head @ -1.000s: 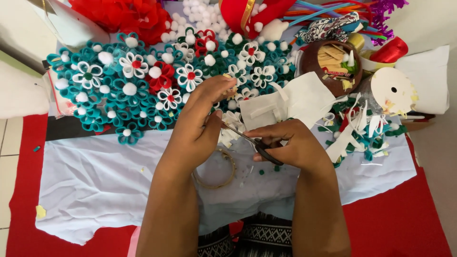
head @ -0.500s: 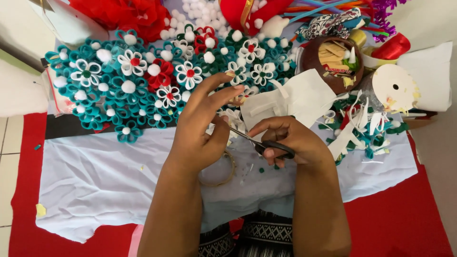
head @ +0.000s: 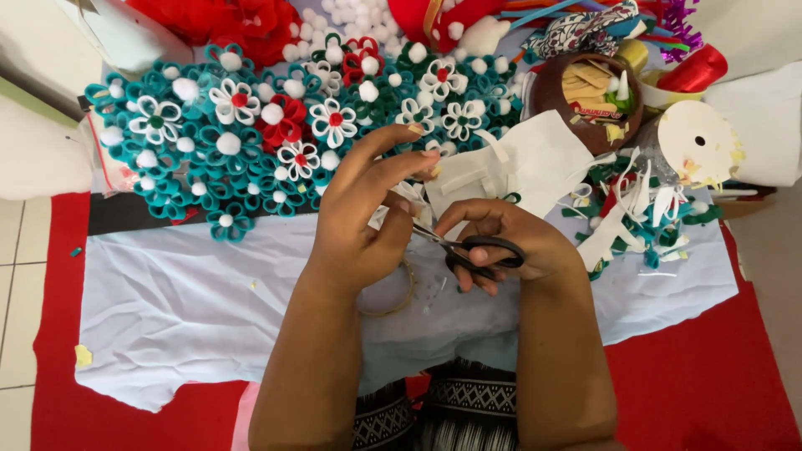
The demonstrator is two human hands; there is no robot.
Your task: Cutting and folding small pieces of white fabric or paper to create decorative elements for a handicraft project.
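Right hand (head: pixel 510 246) closed through scissors (head: pixel 468 248), left hand (head: pixel 368 209) pinching thin white strip (head: pixel 409 194), probably floppy, best held near cut.

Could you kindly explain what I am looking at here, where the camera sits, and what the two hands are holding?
There is no machine: the picture comes from a camera worn on a person's head, looking down at their own two bare hands over a work surface. The right hand grips black-handled scissors, their blades pointing toward the left hand, which pinches a small white piece; I cannot tell exactly what it is. Below lies a white cloth on a red mat, with a thin ring by the left wrist. Beyond the hands sits a cluster of teal, white and red flowers, white sheets, a brown bowl of scraps and a white reel.
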